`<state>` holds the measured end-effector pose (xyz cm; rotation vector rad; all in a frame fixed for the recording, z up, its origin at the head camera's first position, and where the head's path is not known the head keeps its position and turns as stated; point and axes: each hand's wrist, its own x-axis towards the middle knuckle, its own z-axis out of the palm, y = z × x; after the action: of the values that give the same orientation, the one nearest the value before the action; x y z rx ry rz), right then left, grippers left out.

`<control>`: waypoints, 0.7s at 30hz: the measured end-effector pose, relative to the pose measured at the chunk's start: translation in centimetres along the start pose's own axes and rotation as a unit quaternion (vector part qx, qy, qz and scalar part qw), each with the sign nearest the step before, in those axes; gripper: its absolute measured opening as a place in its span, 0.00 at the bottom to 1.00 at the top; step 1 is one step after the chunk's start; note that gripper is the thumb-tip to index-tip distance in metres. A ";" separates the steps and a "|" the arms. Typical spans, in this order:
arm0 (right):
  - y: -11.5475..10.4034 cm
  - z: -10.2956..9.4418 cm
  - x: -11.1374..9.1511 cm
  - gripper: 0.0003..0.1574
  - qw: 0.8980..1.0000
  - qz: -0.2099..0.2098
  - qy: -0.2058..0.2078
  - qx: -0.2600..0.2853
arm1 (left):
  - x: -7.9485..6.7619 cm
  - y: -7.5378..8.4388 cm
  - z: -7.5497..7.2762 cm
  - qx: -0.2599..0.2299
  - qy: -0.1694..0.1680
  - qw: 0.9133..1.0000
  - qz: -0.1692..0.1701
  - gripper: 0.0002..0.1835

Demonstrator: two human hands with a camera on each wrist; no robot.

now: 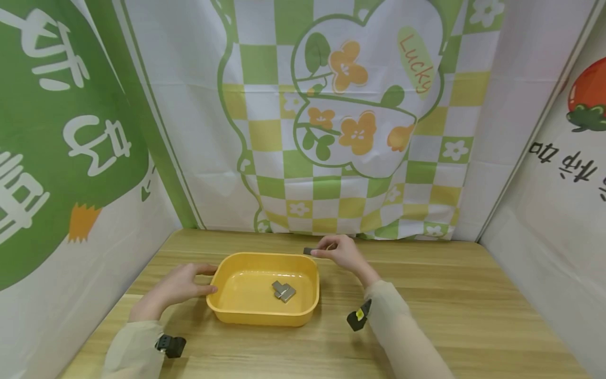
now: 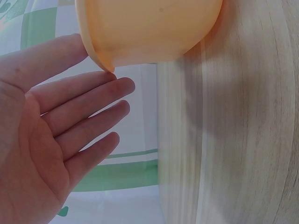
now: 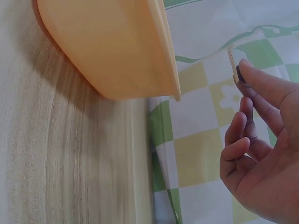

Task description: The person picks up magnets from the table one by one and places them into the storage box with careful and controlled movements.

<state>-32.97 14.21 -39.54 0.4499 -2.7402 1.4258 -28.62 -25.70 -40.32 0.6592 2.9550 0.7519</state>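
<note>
A yellow plastic basin (image 1: pixel 263 319) stands on the wooden table. Its left rim meets my left hand (image 1: pixel 177 284), whose thumb tip lies over the edge. In the left wrist view that hand (image 2: pixel 70 121) has its fingers extended and spread, with the index fingertip at the rim. Beyond the basin's far right corner, my right hand (image 1: pixel 342 253) pinches a small flat grey rectangular piece (image 1: pixel 308 251) between thumb and index finger. The right wrist view shows this piece (image 3: pixel 235 65) held up with its thin edge visible. Several similar grey metallic pieces (image 1: pixel 284 291) lie together inside the basin, right of its middle.
A wood-grain table (image 1: pixel 454 316) extends around the basin. Behind it hangs a green and yellow checked curtain (image 1: pixel 326 200), with printed cloth walls on the left (image 1: pixel 156 231) and right (image 1: pixel 544 210). Each wrist carries a small black camera.
</note>
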 end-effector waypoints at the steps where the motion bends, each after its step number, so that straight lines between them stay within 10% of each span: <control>1: 0.0 0.1 0.0 0.12 1.000 0.000 -0.001 -0.002 | 0.0 0.0 0.0 -0.001 0.000 1.000 0.000 0.30; 21: -0.6 1.3 0.7 0.10 0.999 -0.022 -0.023 -0.017 | 0.0 0.0 0.0 0.005 0.004 1.000 0.002 0.30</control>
<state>-33.39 12.68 -39.76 0.5454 -2.7677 1.3739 -28.60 -25.70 -40.37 0.6656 2.9674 0.7406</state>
